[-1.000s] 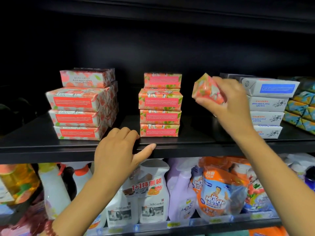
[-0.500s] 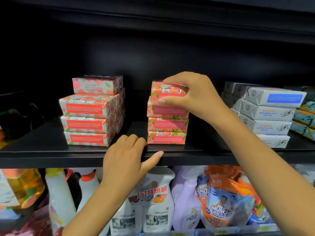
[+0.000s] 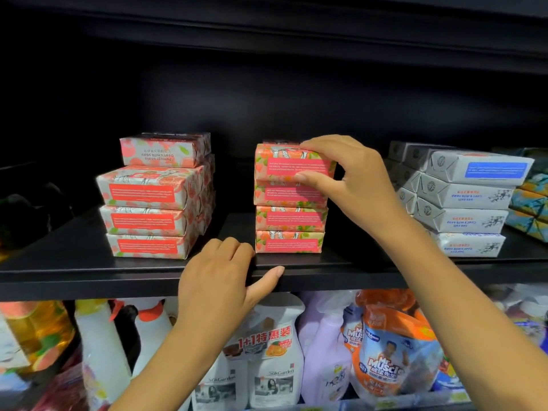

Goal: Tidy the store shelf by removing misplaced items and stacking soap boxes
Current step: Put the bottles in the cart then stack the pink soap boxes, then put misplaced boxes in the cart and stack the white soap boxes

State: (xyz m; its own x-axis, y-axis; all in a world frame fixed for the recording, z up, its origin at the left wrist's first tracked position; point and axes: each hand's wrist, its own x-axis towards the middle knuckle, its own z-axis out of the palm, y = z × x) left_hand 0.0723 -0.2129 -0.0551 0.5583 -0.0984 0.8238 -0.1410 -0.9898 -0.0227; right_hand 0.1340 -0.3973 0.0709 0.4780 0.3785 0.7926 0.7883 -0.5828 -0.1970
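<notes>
The pink floral paper-wrapped soap box (image 3: pixel 292 164) sits on top of the middle stack of pink soap boxes (image 3: pixel 290 221), on the black shelf (image 3: pixel 74 271). The right hand (image 3: pixel 353 179) pinches it, thumb on the front face and fingers over the top edge. The stack shows four boxes at its front, counting the held one.

The left stack of pink soap boxes (image 3: pixel 154 197) shows four layers. The stack of white soap boxes (image 3: pixel 462 203) to the right shows four at the front. The left hand (image 3: pixel 219 280) holds the shelf's front edge, with bent fingers on top and the thumb along the lip.

One second ago the box was in the air, right of the stack. The left hand has not moved.

Rows behind each stack are partly hidden. The teal patterned boxes (image 3: pixel 530 200) are cut off at the frame edge.
</notes>
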